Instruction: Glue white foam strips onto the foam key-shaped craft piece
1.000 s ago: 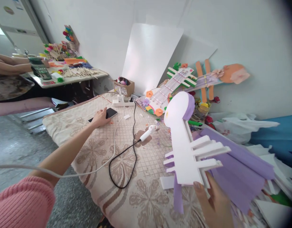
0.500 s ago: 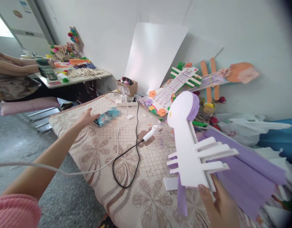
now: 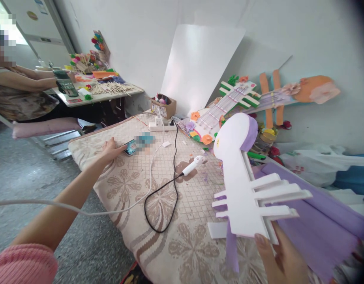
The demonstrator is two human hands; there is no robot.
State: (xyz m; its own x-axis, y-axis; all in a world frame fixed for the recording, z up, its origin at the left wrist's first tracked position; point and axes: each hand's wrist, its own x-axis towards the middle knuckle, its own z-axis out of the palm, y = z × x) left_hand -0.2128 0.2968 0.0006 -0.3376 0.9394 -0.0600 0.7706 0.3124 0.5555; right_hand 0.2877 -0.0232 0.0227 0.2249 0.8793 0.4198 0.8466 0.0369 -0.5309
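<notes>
My right hand (image 3: 278, 258) grips the lower end of a white foam-board guitar neck (image 3: 244, 181) with side pegs and a rounded head edged in purple, held tilted above the table. Purple foam sheets (image 3: 315, 217) lie under and behind it. My left hand (image 3: 111, 149) reaches far out over the flower-patterned tablecloth (image 3: 176, 240), fingers stretched, fingertips touching a phone (image 3: 139, 143) whose screen is lit. A white glue gun (image 3: 194, 165) on a black cord lies between the hands.
A white power strip (image 3: 162, 126), a small cardboard box (image 3: 163, 105) and finished foam guitars (image 3: 229, 106) sit by the wall. A white cable (image 3: 81, 209) crosses the table's left side. Another person sits at a cluttered far-left table (image 3: 93, 92). White bags (image 3: 315, 163) lie at right.
My left hand has come off the top of the phone and slid left to its near end; the phone's screen has lit up. The foam neck stays in my right hand.
</notes>
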